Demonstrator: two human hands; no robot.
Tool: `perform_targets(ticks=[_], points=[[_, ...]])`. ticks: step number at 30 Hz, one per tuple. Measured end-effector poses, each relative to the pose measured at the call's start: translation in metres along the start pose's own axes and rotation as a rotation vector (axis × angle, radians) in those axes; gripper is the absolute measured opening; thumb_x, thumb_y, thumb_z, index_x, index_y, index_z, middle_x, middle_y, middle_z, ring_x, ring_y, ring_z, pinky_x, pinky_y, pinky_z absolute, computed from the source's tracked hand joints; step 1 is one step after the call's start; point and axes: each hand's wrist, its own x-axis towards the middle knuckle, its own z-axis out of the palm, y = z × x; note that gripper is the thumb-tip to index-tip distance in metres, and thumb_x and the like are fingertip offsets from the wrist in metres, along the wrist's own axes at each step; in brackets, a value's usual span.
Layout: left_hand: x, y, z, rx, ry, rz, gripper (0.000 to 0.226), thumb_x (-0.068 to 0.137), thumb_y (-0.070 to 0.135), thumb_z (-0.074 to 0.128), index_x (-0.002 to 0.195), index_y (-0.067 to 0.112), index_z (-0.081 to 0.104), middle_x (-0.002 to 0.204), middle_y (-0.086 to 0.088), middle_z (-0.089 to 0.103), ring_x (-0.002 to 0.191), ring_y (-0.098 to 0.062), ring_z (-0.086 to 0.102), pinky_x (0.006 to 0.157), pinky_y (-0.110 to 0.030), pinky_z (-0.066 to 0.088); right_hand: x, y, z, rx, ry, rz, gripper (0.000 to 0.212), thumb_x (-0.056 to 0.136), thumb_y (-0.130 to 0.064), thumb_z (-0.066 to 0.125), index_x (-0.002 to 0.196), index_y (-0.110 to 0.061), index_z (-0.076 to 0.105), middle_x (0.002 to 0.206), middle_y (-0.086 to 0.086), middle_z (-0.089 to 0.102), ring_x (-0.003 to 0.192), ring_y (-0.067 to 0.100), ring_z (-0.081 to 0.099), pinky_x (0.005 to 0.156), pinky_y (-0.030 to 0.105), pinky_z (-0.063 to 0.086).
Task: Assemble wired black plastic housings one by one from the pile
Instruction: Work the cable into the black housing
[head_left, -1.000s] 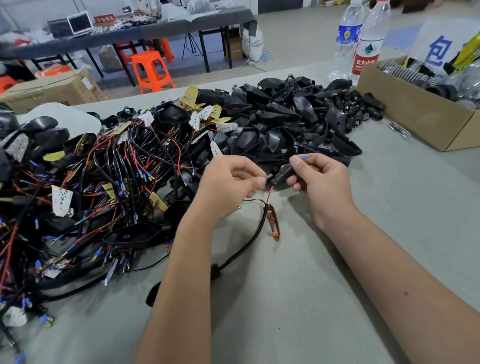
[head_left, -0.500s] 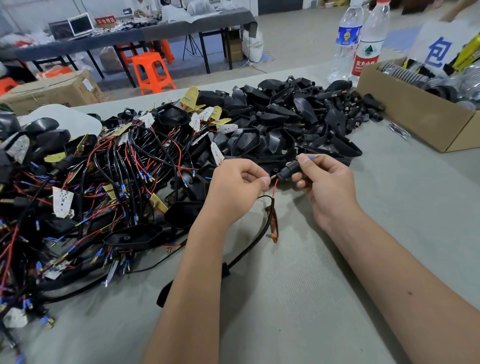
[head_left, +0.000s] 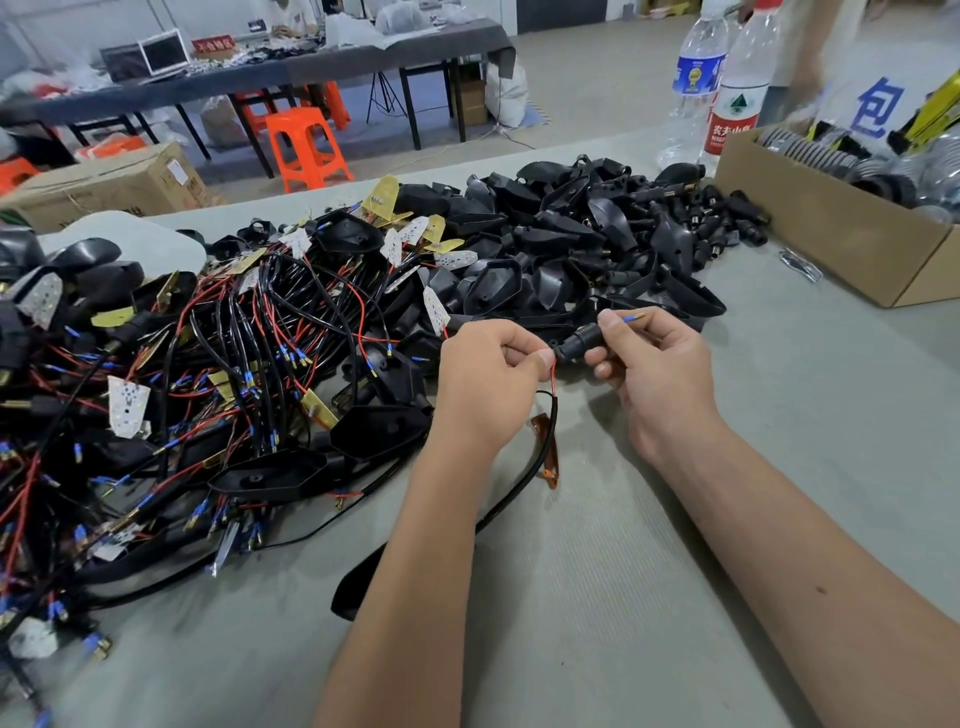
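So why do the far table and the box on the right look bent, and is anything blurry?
Head view: the wide-angle lens bows straight edges near the borders, like the cardboard box; the hands and small black part stay fairly sharp; the background and bottles look softer; lighting is even, shadows faint.

1 head cam, looks fwd and down, close over table (head_left: 597, 597).

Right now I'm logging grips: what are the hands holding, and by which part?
Right hand grips the small black housing around its body; left hand pinches the red wire just below it.
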Motion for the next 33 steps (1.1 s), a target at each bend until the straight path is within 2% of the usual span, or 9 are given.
perform_targets(ticks=[2, 6, 8, 14, 19, 22, 26, 30, 33], points=[[-0.0015, 0.0029, 0.0016, -0.030, -0.004, 0.027, 0.015, 0.091, 0.013, 0.073, 0.078, 0.018, 0.078, 0.070, 0.005, 0.074, 0.065, -0.004, 0.065, 0.069, -0.022, 0.055, 0.0001, -0.0014, -0.0001, 0.028, 0.035, 0.001, 0.016, 0.098, -0.007, 0.068, 0.082, -0.010, 0.065, 0.061, 0.000, 0.066, 0.055, 0.011, 0.063, 0.051, 0.020, 0.048], [-0.0007, 0.0033, -0.0036, -0.141, -0.032, -0.020, 0.017, 0.092, 0.003, 0.071, 0.092, 0.015, 0.083, 0.087, -0.001, 0.079, 0.089, -0.021, 0.072, 0.088, -0.036, 0.059, 0.0006, -0.0035, 0.0006, 0.099, 0.094, 0.017, 0.018, 0.098, -0.006, 0.067, 0.081, -0.009, 0.065, 0.063, 0.002, 0.067, 0.053, 0.009, 0.061, 0.050, 0.018, 0.046], [-0.0017, 0.0031, -0.0050, -0.197, -0.026, -0.059, 0.021, 0.089, -0.003, 0.071, 0.093, 0.014, 0.083, 0.087, -0.007, 0.079, 0.088, -0.028, 0.073, 0.091, -0.042, 0.060, 0.0004, -0.0034, 0.0012, 0.099, 0.091, 0.015, 0.017, 0.098, -0.005, 0.067, 0.081, -0.009, 0.065, 0.063, 0.002, 0.067, 0.053, 0.010, 0.061, 0.050, 0.018, 0.046], [-0.0059, 0.0045, 0.0031, -0.245, 0.032, -0.119, 0.016, 0.081, -0.002, 0.078, 0.080, 0.013, 0.079, 0.075, -0.003, 0.077, 0.078, -0.020, 0.074, 0.085, -0.040, 0.061, -0.0009, -0.0034, 0.0013, 0.055, 0.062, -0.005, 0.019, 0.098, -0.005, 0.067, 0.080, -0.011, 0.065, 0.062, 0.000, 0.066, 0.054, 0.011, 0.062, 0.051, 0.019, 0.048], [-0.0004, 0.0021, -0.0043, -0.283, -0.027, -0.172, 0.025, 0.094, 0.007, 0.068, 0.086, 0.025, 0.082, 0.067, 0.019, 0.071, 0.068, 0.008, 0.062, 0.077, -0.021, 0.051, -0.0009, -0.0027, 0.0027, 0.067, 0.096, -0.003, 0.018, 0.098, -0.005, 0.067, 0.081, -0.009, 0.064, 0.063, -0.001, 0.065, 0.054, 0.010, 0.064, 0.050, 0.018, 0.047], [0.0005, -0.0007, -0.0047, -0.314, 0.015, -0.193, 0.029, 0.095, 0.003, 0.066, 0.087, 0.025, 0.082, 0.064, 0.020, 0.068, 0.070, 0.003, 0.061, 0.080, -0.023, 0.055, -0.0009, -0.0024, 0.0031, 0.073, 0.102, -0.004, 0.017, 0.098, -0.005, 0.067, 0.082, -0.008, 0.064, 0.067, 0.002, 0.065, 0.054, 0.011, 0.064, 0.049, 0.018, 0.047], [-0.0008, 0.0006, -0.0023, -0.400, 0.144, -0.190, 0.025, 0.090, -0.003, 0.071, 0.080, 0.019, 0.076, 0.065, 0.008, 0.070, 0.064, -0.002, 0.065, 0.067, -0.021, 0.056, -0.0003, -0.0028, 0.0025, 0.087, 0.105, 0.007, 0.016, 0.098, -0.005, 0.068, 0.082, -0.008, 0.065, 0.066, 0.000, 0.066, 0.056, 0.011, 0.065, 0.051, 0.018, 0.048], [-0.0018, 0.0004, 0.0007, -0.396, 0.194, -0.205, 0.020, 0.085, -0.003, 0.076, 0.078, 0.016, 0.075, 0.069, 0.002, 0.071, 0.066, -0.007, 0.066, 0.071, -0.027, 0.060, -0.0004, -0.0037, 0.0023, 0.091, 0.106, 0.009, 0.016, 0.098, -0.005, 0.068, 0.083, -0.009, 0.064, 0.067, 0.000, 0.066, 0.056, 0.011, 0.065, 0.051, 0.019, 0.048], [-0.0022, 0.0041, 0.0036, -0.498, 0.190, -0.263, 0.017, 0.085, -0.005, 0.075, 0.082, 0.012, 0.074, 0.071, 0.000, 0.071, 0.062, -0.006, 0.064, 0.065, -0.020, 0.056, -0.0003, -0.0043, 0.0024, 0.103, 0.112, 0.002, 0.017, 0.098, -0.005, 0.067, 0.082, -0.009, 0.063, 0.065, -0.002, 0.066, 0.054, 0.010, 0.064, 0.051, 0.018, 0.047]])
